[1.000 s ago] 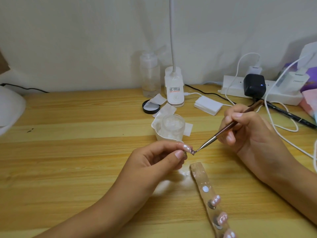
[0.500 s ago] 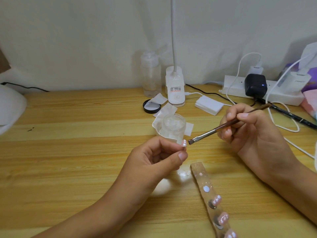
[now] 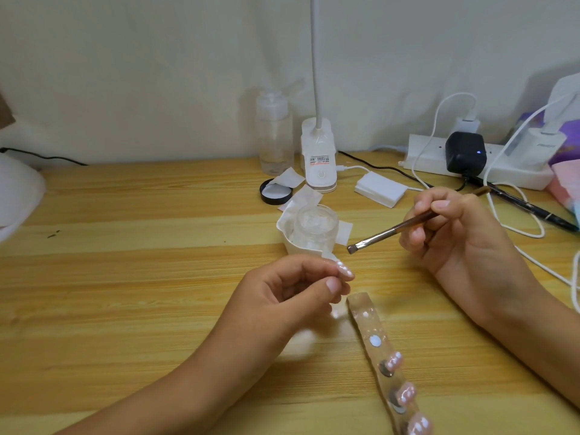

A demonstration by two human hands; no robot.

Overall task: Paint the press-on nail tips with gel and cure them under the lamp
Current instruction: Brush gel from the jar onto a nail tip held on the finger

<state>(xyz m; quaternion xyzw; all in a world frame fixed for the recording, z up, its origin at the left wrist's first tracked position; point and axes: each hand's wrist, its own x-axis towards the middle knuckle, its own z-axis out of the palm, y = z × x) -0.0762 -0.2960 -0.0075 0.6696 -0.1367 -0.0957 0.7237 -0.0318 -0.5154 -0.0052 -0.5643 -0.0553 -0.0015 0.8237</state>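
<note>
The left hand (image 3: pixel 295 287) pinches a small pink white-dotted press-on nail tip (image 3: pixel 344 269). The right hand (image 3: pixel 455 233) grips a slim brown-handled brush (image 3: pixel 392 230), its long axis slanting toward eight o'clock. Its bristles hang near the tip's twelve o'clock, not touching.

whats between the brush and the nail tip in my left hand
Nothing. In the head view a bare gap separates the brush from the nail tip the left hand pinches; only table shows behind.
</note>
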